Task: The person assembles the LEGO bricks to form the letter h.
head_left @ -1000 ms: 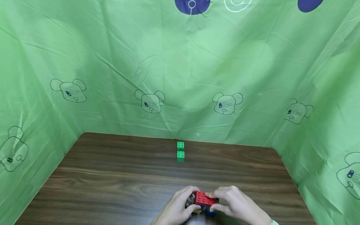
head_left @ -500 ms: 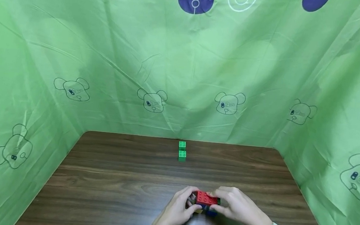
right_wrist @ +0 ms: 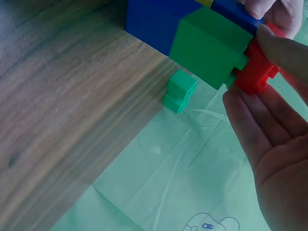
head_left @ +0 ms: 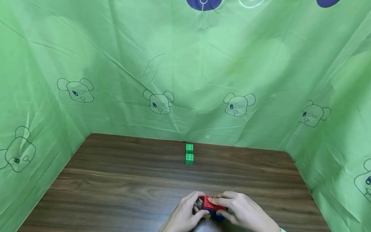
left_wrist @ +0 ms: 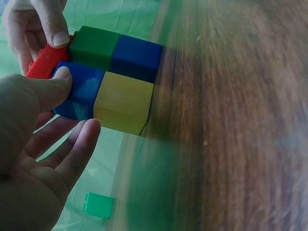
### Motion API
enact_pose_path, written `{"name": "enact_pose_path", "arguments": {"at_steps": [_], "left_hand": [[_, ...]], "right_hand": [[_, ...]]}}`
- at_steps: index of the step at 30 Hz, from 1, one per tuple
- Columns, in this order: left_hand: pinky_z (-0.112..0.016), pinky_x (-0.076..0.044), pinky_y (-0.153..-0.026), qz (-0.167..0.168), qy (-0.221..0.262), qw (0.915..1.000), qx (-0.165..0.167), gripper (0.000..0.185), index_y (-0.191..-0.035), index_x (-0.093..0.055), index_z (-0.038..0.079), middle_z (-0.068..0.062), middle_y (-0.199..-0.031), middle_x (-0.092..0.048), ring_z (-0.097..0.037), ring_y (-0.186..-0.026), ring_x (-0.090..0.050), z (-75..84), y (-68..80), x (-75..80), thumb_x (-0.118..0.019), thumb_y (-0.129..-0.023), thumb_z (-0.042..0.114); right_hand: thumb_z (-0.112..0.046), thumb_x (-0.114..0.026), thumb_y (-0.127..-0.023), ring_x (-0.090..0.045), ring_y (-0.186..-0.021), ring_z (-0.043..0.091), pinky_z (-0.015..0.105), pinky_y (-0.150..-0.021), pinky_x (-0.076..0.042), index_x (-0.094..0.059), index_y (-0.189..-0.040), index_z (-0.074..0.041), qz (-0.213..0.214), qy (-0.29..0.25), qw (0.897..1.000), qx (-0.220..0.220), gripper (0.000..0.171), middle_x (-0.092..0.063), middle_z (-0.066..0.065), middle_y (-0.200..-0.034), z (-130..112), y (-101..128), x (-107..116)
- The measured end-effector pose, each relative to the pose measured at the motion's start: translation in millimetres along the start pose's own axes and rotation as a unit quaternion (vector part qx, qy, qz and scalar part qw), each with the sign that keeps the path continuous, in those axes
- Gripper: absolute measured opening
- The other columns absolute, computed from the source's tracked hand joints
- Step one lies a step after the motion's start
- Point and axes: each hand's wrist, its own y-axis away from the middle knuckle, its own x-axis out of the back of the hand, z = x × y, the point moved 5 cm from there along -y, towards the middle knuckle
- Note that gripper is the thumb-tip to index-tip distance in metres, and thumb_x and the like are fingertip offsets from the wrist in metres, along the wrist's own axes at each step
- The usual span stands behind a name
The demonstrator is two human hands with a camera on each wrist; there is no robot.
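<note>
A block stack on the table has a yellow block (left_wrist: 124,102) and a blue block (left_wrist: 136,57) at the bottom. Above them sit a second blue block (left_wrist: 83,86), over the yellow one, and a green block (right_wrist: 211,43). Across the top lies a long red brick (head_left: 208,203); beside it, some studs of the green block show. My left hand (head_left: 184,213) grips the stack's left side, thumb on the upper blue block. With thumb and fingers, my right hand (head_left: 246,214) holds the red brick's right part, a finger lying over its top and hiding some studs.
Two small bright green bricks, one nearer (head_left: 189,159) and one farther (head_left: 189,148), stand near the back edge of the wooden table (head_left: 116,191). A green printed curtain (head_left: 190,57) hangs behind the table and on both sides.
A finger of the right hand has moved left over the red brick's top, covering more of it. The left hand keeps its hold. The head view has shifted slightly.
</note>
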Motion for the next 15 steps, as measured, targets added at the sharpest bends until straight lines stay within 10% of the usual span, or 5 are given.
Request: {"name": "enact_pose_path", "arguments": {"at_steps": [15], "left_hand": [[-0.018, -0.051, -0.064, 0.000, 0.007, 0.9998, 0.019, 0.037, -0.115, -0.054, 0.018, 0.003, -0.097, -0.059, -0.010, -0.075, -0.061, -0.4, 1.9, -0.4, -0.072, -0.083, 0.022]], "right_hand": [[-0.019, -0.082, -0.068, -0.064, -0.079, 0.004, 0.020, -0.064, -0.052, -0.071, -0.107, -0.024, 0.014, 0.040, 0.999, 0.014, 0.041, -0.066, -0.006, -0.097, -6.5, 0.5, -1.5]]}}
